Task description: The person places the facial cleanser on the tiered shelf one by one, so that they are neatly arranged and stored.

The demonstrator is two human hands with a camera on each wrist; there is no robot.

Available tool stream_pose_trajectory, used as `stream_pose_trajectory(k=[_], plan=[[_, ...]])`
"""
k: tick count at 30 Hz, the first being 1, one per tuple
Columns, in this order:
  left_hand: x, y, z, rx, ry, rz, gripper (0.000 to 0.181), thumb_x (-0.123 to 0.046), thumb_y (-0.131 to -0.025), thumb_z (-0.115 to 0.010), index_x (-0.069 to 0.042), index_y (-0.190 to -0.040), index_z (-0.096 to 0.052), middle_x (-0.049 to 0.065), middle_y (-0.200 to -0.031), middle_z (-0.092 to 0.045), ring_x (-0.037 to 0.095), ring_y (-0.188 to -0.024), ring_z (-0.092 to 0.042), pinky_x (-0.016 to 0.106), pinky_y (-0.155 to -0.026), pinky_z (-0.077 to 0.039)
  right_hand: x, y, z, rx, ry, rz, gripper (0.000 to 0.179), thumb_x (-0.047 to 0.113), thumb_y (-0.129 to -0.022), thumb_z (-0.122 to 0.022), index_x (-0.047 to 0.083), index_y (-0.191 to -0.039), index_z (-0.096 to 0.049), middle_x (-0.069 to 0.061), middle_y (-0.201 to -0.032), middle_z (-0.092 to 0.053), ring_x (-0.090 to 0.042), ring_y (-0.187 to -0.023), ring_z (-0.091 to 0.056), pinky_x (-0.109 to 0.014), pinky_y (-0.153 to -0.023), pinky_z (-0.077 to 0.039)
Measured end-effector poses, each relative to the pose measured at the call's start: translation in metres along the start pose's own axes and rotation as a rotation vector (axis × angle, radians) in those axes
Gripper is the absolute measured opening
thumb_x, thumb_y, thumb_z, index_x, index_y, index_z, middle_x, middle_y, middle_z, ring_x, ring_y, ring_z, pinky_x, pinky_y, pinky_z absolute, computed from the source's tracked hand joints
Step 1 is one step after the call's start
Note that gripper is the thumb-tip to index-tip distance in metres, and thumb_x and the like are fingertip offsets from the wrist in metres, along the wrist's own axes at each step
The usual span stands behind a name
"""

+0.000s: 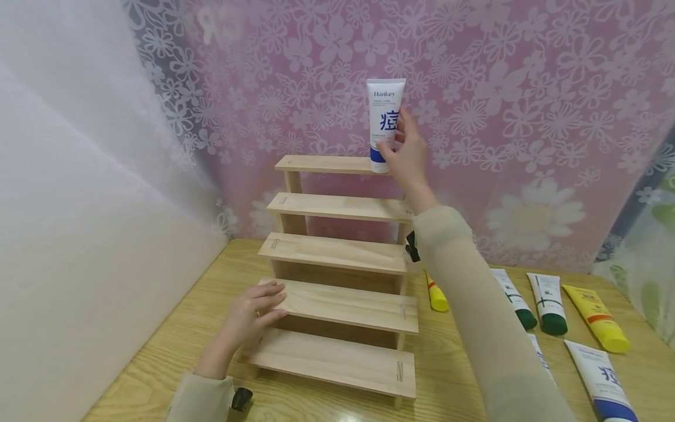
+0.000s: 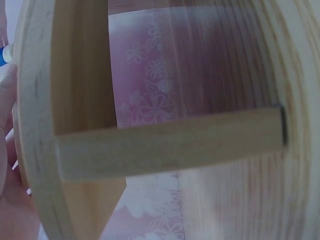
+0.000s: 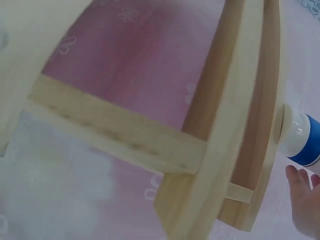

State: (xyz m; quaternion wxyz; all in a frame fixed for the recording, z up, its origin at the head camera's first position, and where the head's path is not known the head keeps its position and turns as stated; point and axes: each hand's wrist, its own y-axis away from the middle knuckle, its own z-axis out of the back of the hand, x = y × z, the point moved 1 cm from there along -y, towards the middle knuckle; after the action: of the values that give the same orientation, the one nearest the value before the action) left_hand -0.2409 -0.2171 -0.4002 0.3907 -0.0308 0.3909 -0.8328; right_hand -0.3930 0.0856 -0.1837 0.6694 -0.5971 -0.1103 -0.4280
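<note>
My right hand (image 1: 407,151) pinches a white tube (image 1: 384,108) with blue lettering and a blue band between thumb and fingers. The tube is upright, cap down, at the right end of the top step of a wooden stepped rack (image 1: 337,253). In the right wrist view, the tube's white cap (image 3: 292,131) meets the edge of that step, with my fingers just below the blue band. Low on the rack, my left hand (image 1: 253,316) rests its relaxed fingers on the left end of the second step from the bottom.
On the wooden table (image 1: 174,346), right of the rack, lie white tubes with green caps (image 1: 548,302), a yellow tube (image 1: 598,316) and another blue-and-white tube (image 1: 601,378). My right sleeve (image 1: 474,316) crosses in front of some. A flowered pink curtain (image 1: 506,105) hangs behind; white fabric (image 1: 95,193) stands left.
</note>
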Motion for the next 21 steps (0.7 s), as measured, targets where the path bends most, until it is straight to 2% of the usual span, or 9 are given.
stream_pose_trajectory(k=[7, 21], plan=[[0.000, 0.000, -0.001, 0.004, 0.006, 0.005, 0.035, -0.017, -0.069, -0.074, 0.000, -0.098, -0.067, 0.010, -0.111, -0.060, 0.028, -0.110, -0.050, 0.044, -0.090, -0.041, -0.006, 0.007, -0.001, 0.040, 0.042, -0.020, 0.072, 0.009, -0.078, -0.067, 0.017, -0.138, -0.028, -0.010, -0.119, -0.050, -0.022, -0.099, -0.053, -0.030, -0.086, -0.046], [-0.003, -0.001, 0.002, -0.006, -0.001, -0.010, 0.034, -0.017, -0.068, -0.075, 0.000, -0.097, -0.067, 0.010, -0.109, -0.061, 0.028, -0.108, -0.051, 0.043, -0.090, -0.041, -0.010, 0.010, -0.007, 0.016, 0.007, 0.007, 0.070, 0.004, -0.077, -0.068, 0.012, -0.136, -0.032, -0.014, -0.117, -0.052, -0.025, -0.097, -0.056, -0.033, -0.085, -0.047]])
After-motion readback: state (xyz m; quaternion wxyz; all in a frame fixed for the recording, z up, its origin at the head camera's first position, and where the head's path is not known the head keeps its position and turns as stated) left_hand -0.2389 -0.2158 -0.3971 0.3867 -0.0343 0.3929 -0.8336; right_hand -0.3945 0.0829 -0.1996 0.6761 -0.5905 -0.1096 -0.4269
